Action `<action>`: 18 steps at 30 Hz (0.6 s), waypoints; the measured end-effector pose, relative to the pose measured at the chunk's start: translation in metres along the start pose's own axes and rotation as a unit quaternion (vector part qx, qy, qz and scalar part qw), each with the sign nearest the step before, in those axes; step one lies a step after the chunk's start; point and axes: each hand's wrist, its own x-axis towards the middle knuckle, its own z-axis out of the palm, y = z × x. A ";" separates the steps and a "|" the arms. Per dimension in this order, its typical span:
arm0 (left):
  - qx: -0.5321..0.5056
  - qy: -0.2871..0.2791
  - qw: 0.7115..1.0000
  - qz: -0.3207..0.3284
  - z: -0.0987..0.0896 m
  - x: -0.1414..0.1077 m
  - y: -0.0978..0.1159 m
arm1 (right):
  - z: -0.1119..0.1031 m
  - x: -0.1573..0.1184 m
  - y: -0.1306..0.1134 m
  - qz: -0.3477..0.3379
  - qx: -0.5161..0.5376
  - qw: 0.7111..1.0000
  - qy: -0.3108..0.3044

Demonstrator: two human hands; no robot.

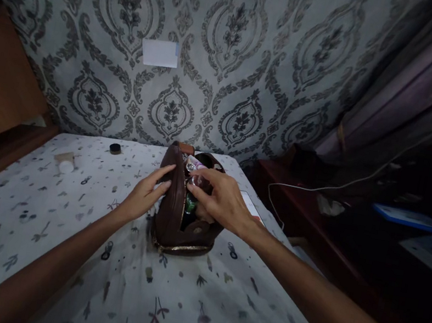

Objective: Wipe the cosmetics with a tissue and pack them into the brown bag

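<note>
A dark brown zippered bag (168, 214) stands open on the patterned white sheet. My left hand (146, 192) rests against the bag's left side, fingers apart, holding nothing. Over the bag's opening, my right hand (221, 199) has its thumb and fingers closed round a small pinkish-white item (194, 165), whose lower part is hidden by the fingers. Something green and shiny (191, 203) shows inside the bag, below the right thumb.
A round black item (115, 149) and a small white and beige item (66, 164) lie left of the bag. A white flat item (250, 204) lies to its right. Beyond the bed's right edge, a white cable (320, 189) crosses a dark red surface. A patterned wall stands behind.
</note>
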 end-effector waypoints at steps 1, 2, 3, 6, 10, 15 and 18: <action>0.001 0.000 1.000 0.000 0.000 0.000 0.000 | 0.000 0.000 -0.001 0.002 -0.002 1.000 0.002; 0.004 -0.001 1.000 -0.001 0.000 0.000 0.000 | 0.001 0.000 -0.001 0.005 -0.007 1.000 -0.001; 0.006 -0.002 1.000 -0.003 0.000 0.000 0.000 | 0.000 0.001 -0.001 0.009 -0.014 1.000 -0.007; 0.010 0.001 1.000 -0.005 0.000 -0.001 0.002 | -0.001 0.003 -0.001 0.025 -0.026 0.999 -0.035; 0.007 0.008 1.000 -0.004 0.000 -0.003 0.005 | -0.003 0.004 0.002 0.021 0.018 0.999 -0.035; 0.007 -0.006 1.000 -0.002 -0.003 -0.005 0.007 | 0.002 0.004 -0.001 -0.013 0.030 0.999 0.030; 0.006 -0.010 1.000 0.004 -0.004 -0.005 0.006 | 0.004 0.008 -0.004 -0.033 -0.007 0.999 -0.008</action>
